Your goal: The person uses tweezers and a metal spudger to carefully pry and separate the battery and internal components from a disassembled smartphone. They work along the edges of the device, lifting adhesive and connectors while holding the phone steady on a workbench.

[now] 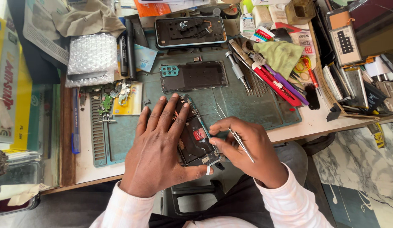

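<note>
Two hands over an opened phone (195, 137), left hand (156, 145) spread flat on it, right hand (247, 147) pinching tweezers (236, 136) beside it.

A red square label (199, 134) sits inside the opened phone (195, 139) at the desk's front edge. At the far left stands a tall yellow box (8, 80) with red lettering. A bubble-wrap pouch (91, 57) lies at the upper left of the mat. Near the top, a small white bottle (247, 23) carries a green-and-white label.
</note>
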Available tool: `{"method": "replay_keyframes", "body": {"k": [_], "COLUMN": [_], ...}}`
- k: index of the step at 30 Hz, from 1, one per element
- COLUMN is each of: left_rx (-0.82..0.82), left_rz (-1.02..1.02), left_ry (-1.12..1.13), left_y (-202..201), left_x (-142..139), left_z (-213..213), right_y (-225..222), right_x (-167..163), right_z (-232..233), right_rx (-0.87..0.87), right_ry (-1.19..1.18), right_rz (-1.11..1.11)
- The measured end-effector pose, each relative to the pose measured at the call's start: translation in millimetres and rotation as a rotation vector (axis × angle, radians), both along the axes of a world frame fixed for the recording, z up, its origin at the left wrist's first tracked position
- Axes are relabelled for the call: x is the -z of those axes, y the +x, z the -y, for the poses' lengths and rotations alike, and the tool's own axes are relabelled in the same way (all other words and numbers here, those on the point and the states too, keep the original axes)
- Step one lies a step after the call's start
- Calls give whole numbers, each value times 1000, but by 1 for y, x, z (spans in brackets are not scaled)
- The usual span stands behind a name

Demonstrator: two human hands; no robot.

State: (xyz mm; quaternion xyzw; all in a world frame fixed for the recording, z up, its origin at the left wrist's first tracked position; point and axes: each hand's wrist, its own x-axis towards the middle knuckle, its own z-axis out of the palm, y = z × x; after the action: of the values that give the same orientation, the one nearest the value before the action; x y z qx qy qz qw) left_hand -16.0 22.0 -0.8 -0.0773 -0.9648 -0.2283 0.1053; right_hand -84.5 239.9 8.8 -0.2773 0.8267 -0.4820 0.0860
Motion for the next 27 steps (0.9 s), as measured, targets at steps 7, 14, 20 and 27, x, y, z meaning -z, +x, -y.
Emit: {"method": "replay_keyframes", "body": {"k": [7,14,20,27], "left_rx": [-2,-6,-10,-17], "left_rz": [-7,-29,-32,-31], "left_ry": [12,28,40,37], "left_y": [-1,-1,0,-1], "left_x": [1,1,2,2], "left_z": [-1,-1,-1,-3], "right_y": [1,-6,-7,-7], "right_x": [-6,3,14,24], "right_z": [10,12,4,-14], "right_rx": [-1,-41,38,88], "right_ry": [47,65,1,-100], "right_rz": [-71,-123,-34,-23]}}
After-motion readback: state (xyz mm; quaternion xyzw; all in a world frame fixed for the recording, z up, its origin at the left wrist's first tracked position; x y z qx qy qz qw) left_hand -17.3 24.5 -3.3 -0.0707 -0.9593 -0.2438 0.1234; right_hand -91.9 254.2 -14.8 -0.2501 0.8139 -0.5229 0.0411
